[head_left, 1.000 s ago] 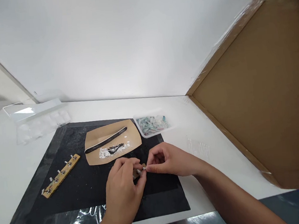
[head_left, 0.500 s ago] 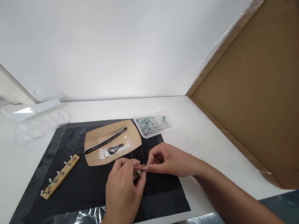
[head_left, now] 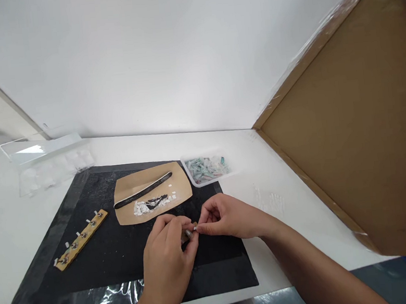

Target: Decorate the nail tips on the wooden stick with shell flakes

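Note:
Low over the black mat, my left hand curls closed around a small brown piece with a grey metal peg; the fingers cover much of it. My right hand meets it from the right, thumb and forefinger pinching a tiny whitish piece against the peg's end. What exactly that piece is, I cannot make out. Left of my hands lies a yellowish strip bearing several metal pegs with small pale tips. Beyond my left hand, a brown paper tray carries a curved black nail file and scattered white flakes.
A white plastic box full of small clear and green packets stands behind my right hand. Clear plastic trays sit at the back left, and small clear pieces lie on the right. A cardboard panel closes off the right side.
Both hands keep nearly the same pose and place, still meeting at the small piece. The whole view has shifted very slightly; nothing else visibly moved.

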{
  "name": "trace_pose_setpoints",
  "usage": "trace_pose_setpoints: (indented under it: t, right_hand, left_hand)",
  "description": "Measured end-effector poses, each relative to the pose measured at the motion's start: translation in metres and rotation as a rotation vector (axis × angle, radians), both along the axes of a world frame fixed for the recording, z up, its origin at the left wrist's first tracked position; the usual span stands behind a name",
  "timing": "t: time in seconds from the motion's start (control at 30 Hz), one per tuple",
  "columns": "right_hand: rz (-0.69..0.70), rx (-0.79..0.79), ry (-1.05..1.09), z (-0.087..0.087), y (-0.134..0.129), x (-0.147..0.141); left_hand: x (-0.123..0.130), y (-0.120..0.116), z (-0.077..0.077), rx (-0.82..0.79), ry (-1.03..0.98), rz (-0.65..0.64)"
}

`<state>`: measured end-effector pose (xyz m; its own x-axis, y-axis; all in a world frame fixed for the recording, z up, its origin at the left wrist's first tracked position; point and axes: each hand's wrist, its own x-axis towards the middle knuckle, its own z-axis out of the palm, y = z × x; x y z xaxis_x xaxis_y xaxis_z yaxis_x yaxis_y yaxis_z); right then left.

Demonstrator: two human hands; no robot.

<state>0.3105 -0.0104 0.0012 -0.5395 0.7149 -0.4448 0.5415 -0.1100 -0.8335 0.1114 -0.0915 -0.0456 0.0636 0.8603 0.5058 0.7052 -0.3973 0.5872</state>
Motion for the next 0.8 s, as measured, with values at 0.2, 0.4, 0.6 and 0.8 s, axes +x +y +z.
trace_pose_setpoints:
  t: [0.2,0.4,0.6,0.8]
  right_hand:
    - [-0.030,-0.042,-0.013,-0.0020,0.0018,-0.0005]
    - [-0.040,-0.076,-0.010,-0.0023,0.0042,-0.0004]
    - [-0.036,-0.098,0.038,-0.0039,0.0045,-0.0007]
    - [-0.009,-0.101,0.084,-0.0053,0.0048,0.0008]
  left_hand:
    - [-0.0004,-0.0005,-0.0002,0.022,0.014,-0.006]
    - [-0.0007,0.0001,0.0020,0.046,0.056,-0.057]
    - [-0.0014,0.0008,0.0030,0.056,0.071,-0.090]
    - [-0.0008,0.0008,0.0022,0.116,0.081,-0.077]
